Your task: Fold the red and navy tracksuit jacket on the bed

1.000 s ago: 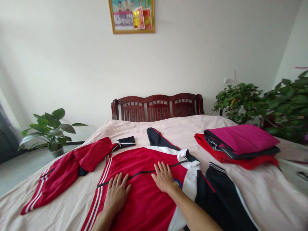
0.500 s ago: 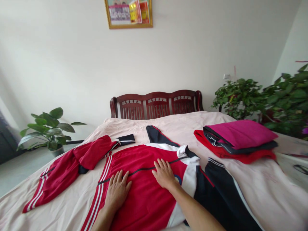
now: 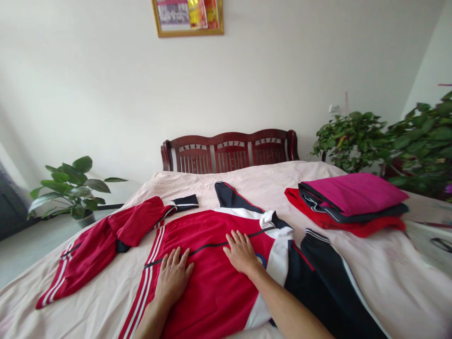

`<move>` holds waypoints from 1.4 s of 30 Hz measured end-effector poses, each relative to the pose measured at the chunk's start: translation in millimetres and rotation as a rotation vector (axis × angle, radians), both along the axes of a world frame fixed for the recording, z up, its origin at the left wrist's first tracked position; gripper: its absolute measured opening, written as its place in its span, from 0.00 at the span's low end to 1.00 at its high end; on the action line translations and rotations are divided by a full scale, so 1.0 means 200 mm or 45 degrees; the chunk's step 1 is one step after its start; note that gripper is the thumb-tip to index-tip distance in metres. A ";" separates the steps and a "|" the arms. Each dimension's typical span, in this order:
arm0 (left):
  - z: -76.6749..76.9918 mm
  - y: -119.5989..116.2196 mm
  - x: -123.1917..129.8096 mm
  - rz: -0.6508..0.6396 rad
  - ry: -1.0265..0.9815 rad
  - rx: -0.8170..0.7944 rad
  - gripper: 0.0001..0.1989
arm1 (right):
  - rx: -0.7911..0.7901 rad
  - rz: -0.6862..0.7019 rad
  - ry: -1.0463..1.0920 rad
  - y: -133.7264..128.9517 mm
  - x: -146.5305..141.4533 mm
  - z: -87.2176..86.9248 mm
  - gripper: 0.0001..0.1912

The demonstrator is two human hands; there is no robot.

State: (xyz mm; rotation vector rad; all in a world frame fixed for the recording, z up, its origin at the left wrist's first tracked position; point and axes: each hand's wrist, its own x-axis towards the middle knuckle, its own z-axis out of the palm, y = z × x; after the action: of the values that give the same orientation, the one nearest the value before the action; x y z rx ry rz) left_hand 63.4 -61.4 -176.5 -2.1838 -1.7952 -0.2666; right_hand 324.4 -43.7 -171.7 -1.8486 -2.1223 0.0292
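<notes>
While both palms lie flat, we note the left hand (image 3: 173,277) and right hand (image 3: 242,253) spread open, fingers extended, pressing on the red jacket (image 3: 212,263) laid at the near centre of the bed (image 3: 247,183). Left of it lies a red sleeve (image 3: 106,240); far right sits a folded stack (image 3: 353,200)

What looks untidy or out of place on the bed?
The red garment left of the jacket lies bunched and crooked, while the stack on the right is folded neatly. Both hands, left hand and right hand, lie flat on the jacket.
</notes>
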 end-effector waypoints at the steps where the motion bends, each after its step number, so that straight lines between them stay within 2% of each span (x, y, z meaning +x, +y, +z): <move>1: 0.00 0.00 0.00 0.001 -0.002 -0.003 0.26 | -0.002 0.000 0.001 0.00 0.00 0.00 0.32; 24: 0.01 0.00 0.00 -0.009 -0.052 -0.031 0.26 | -0.015 -0.011 -0.005 -0.01 0.00 0.01 0.32; 36: -0.01 0.01 -0.01 -0.014 -0.060 -0.059 0.27 | 0.002 -0.025 0.028 0.01 0.00 -0.01 0.32; 42: -0.03 0.03 -0.01 -0.040 -0.043 -0.118 0.27 | 0.053 -0.025 0.053 0.04 0.01 -0.07 0.32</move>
State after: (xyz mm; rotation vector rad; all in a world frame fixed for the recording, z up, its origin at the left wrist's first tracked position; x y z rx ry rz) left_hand 60.5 -55.5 -182.3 -2.2854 -1.8271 -0.2328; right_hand 326.1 -36.6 -185.3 -1.8286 -2.0609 0.0187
